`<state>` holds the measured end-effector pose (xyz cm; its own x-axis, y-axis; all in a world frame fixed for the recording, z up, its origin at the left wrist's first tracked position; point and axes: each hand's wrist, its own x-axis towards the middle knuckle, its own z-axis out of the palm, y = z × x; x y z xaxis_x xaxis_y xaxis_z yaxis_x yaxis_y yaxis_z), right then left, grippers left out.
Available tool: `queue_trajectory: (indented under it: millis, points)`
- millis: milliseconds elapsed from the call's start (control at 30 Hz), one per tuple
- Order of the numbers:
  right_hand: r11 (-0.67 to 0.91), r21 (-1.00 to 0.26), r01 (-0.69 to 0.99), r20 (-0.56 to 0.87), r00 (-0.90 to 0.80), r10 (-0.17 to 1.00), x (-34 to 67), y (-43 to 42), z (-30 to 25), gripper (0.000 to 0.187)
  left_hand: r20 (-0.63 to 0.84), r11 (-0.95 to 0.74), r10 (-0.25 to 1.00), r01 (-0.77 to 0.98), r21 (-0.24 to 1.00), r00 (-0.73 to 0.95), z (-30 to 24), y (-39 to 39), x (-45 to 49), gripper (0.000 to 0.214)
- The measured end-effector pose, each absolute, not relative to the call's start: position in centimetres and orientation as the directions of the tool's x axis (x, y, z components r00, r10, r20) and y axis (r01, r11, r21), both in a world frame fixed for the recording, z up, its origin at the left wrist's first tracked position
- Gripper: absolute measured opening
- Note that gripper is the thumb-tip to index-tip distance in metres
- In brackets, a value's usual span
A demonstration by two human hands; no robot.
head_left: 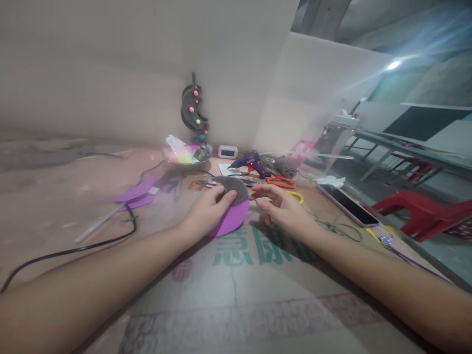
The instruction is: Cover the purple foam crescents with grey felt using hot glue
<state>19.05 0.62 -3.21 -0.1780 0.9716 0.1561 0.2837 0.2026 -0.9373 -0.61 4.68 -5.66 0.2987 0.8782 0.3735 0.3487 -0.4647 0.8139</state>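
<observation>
My left hand (210, 206) is closed on a purple disc (230, 220), thumb on top. A dark grey, rounded piece (236, 188) covers the disc's far part, under my thumb. Just right of the disc's edge is my right hand (278, 209), its fingers bent and apart, with a gap between thumb and forefinger. I make out nothing firmly held there; a thin strand could be hidden. Beyond the hands lie a blue glue gun (250, 163), orange-handled scissors (280, 183) and a ball of grey yarn (285, 167). A yellow handle (296, 196) shows behind my right hand.
Purple pieces (138, 194) and a black cable (110, 241) lie at left. At the back stand a grey crescent ornament with coloured balls (191, 110), a clear bowl (188, 157) and a small clock (227, 152). A phone (346, 204) lies right; a red stool (416, 211) stands beyond.
</observation>
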Motion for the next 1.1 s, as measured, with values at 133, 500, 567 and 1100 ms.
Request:
queue_trajectory:
  millis: [133, 500, 567, 1100]
  points:
    - [0.206, -0.921, 0.331, 0.149, -0.189, 0.971, 19.5, 0.8, -3.7, 0.026, 0.36, -0.453, 0.885, 0.368, 0.812, 0.295, -5.6, 4.6, -0.7, 0.034]
    - [0.25, -0.846, 0.471, 0.228, -0.105, 0.968, 19.2, 0.6, -3.6, 0.021, 0.311, -0.469, 0.862, 0.399, 0.788, 0.4, -5.5, 4.5, -0.5, 0.039]
    - [0.236, -0.846, 0.478, 0.219, -0.092, 0.971, 19.2, 0.6, -3.5, 0.022, 0.311, -0.47, 0.862, 0.4, 0.787, 0.399, -5.6, 4.6, -0.5, 0.04]
    - [0.206, -0.851, 0.484, 0.221, -0.025, 0.975, 18.8, 0.1, -2.9, 0.023, 0.299, -0.461, 0.854, 0.349, 0.816, 0.426, -5.5, 4.4, -0.6, 0.039]
